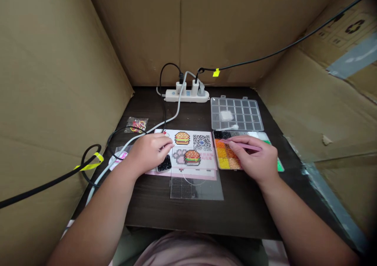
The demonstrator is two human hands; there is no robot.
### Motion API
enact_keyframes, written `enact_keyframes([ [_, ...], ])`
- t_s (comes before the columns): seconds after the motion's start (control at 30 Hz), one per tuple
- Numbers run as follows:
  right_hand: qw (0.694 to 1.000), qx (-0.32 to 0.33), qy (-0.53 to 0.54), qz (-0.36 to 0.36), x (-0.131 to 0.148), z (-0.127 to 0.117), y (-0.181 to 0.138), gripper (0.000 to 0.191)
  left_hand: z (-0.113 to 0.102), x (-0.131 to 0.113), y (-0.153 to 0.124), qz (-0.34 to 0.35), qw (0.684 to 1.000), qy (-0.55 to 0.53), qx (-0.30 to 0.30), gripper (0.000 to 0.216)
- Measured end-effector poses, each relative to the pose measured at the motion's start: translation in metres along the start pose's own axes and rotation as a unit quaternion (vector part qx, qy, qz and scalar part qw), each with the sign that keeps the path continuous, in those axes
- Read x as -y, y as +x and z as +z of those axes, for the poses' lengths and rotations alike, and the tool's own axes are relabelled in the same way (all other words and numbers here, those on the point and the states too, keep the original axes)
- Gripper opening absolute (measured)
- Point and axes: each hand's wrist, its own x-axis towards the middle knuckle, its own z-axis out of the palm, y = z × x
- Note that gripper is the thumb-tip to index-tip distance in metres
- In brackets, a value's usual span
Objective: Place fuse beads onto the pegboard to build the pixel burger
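My right hand (257,156) grips pink tweezers (246,144), whose tips reach the orange beads (219,143) in the compartmented bead box (216,162). My left hand (150,150) hovers at the left part of the printed pattern sheet (167,134), thumb and fingers pinched together; what they hold, if anything, is too small to make out. Just below its fingers sits a small tray of black beads (164,164). A clear pegboard (206,191) lies partly over the sheet, with a bead burger (192,157) on it that resembles the printed burger (182,138).
The box's clear lid (253,115) lies open behind it, holding a white piece (226,115). A power strip (187,96) with plugs stands at the back. A white cable (153,127) crosses left, near a packet of coloured rings (136,124). Cardboard walls enclose the table.
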Motion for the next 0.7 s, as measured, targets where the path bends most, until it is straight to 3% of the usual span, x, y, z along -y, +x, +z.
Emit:
enact_keyframes([
  [0.5, 1.0, 0.004, -0.005, -0.01, 0.0011, -0.0031, 0.0022, 0.01, -0.0053, 0.0058, 0.0001, -0.014, 0.999, 0.024, 0.029, 0.021],
  [0.7, 1.0, 0.002, -0.005, -0.007, -0.001, -0.0029, 0.0022, 0.01, -0.0053, 0.0063, -0.0001, -0.001, 1.0, 0.021, 0.01, 0.02],
])
